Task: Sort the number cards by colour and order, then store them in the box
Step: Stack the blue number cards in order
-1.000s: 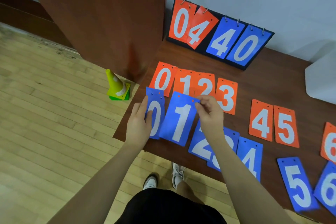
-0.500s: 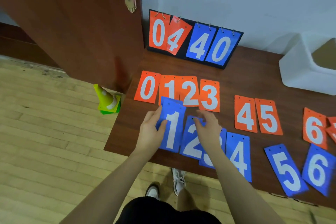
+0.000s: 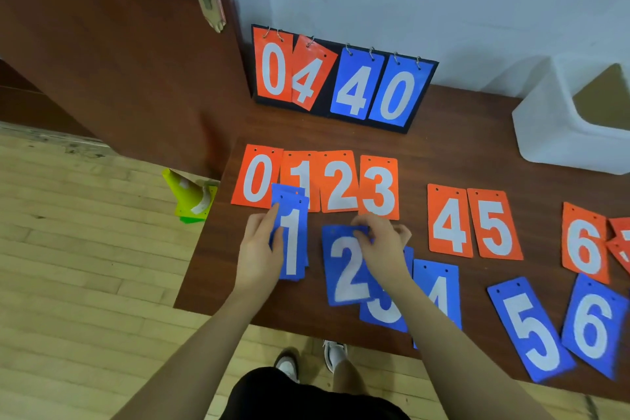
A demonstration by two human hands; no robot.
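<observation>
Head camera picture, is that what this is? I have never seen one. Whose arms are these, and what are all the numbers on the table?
Yes. There is no machine here: a person wears a camera on the head, so you look down along their own arms. On the brown table lie orange number cards in a back row and blue number cards in a front row, both in counting order. The left hand holds a small stack with the blue 1 on top. The right hand pinches the top of the blue 2. A flip scoreboard stands by the wall, and a white box waits at the right.
</observation>
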